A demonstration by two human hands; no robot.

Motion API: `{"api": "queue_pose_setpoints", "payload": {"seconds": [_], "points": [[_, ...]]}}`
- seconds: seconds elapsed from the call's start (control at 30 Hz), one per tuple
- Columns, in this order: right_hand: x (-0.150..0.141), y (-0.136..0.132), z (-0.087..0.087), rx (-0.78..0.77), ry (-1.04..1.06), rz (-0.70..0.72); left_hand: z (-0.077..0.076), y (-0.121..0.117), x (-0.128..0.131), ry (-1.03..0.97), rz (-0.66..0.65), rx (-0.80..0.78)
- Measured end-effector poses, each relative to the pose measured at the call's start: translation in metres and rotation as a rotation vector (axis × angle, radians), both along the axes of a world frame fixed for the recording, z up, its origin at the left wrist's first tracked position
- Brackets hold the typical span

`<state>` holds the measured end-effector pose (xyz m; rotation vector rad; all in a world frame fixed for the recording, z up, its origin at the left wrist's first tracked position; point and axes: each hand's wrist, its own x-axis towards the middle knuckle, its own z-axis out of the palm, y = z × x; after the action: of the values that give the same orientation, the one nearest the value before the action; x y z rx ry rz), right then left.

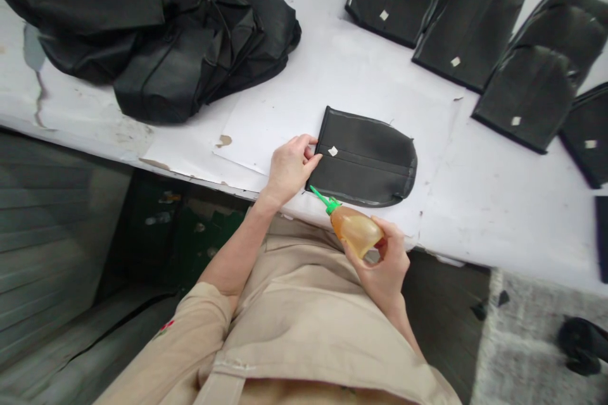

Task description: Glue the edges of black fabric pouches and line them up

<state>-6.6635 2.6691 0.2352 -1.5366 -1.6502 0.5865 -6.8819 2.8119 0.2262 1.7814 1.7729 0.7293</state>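
A flat black sewn piece [365, 171], rounded at its right end and bearing a small white tag [333, 151], lies on the white table. My left hand [291, 168] pinches its straight left edge between thumb and fingers. In my right hand [387, 259] is a squeeze glue bottle [356, 228] with amber liquid and a green nozzle. The bottle is tilted, its tip by the piece's near left corner; whether the tip touches is hard to tell. No drop of liquid shows at the tip.
A heap of black material [166, 31] covers the back left of the white table [275, 117]. Several similar black pieces with white tags [468, 31] lie along the back right. The table's front edge runs just before my apron [308, 304].
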Motion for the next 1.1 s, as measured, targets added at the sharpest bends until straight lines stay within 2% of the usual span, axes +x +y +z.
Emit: {"api": "queue_pose_setpoints", "payload": {"seconds": [0.07, 0.17, 0.3, 0.37, 0.43, 0.53, 0.6, 0.67, 0.73, 0.8, 0.9, 0.97, 1.1], "points": [[-0.002, 0.002, 0.001, -0.028, 0.035, -0.003, 0.000, 0.000, -0.001, -0.016, 0.008, -0.007], [-0.003, 0.006, 0.002, -0.186, 0.206, -0.066, -0.002, 0.001, -0.001, -0.058, 0.028, -0.032], [0.007, 0.007, 0.002, -0.524, 0.698, -0.134, -0.003, 0.002, -0.003, -0.110, 0.037, -0.064], [0.018, 0.007, 0.003, -0.596, 0.931, -0.201, -0.002, 0.003, -0.004, -0.100, 0.036, -0.071], [0.034, 0.006, 0.005, -0.541, 1.062, -0.318, -0.001, 0.004, -0.006, -0.080, 0.037, -0.075], [0.065, 0.006, 0.011, -0.355, 1.123, -0.438, 0.004, 0.005, -0.006, -0.152, 0.029, -0.082], [0.088, 0.004, 0.017, -0.241, 1.161, -0.465, 0.008, 0.003, -0.005, -0.326, 0.047, -0.101], [0.110, -0.001, 0.021, -0.147, 1.211, -0.515, 0.014, 0.001, -0.003, -0.574, 0.121, -0.161], [0.130, -0.010, 0.023, -0.080, 1.255, -0.596, 0.017, 0.000, -0.002, -0.784, 0.188, -0.313], [0.149, -0.019, 0.020, -0.022, 1.277, -0.699, 0.017, 0.003, -0.002, -0.903, 0.275, -0.445], [0.176, -0.036, 0.011, 0.063, 1.249, -0.828, 0.018, 0.012, 0.004, -0.971, 0.228, -0.611], [0.192, -0.048, 0.004, 0.119, 1.222, -0.892, 0.023, 0.017, 0.015, -0.971, 0.160, -0.699], [0.213, -0.067, -0.008, 0.216, 1.183, -0.918, 0.051, 0.025, 0.059, -0.969, 0.012, -0.747]]}}
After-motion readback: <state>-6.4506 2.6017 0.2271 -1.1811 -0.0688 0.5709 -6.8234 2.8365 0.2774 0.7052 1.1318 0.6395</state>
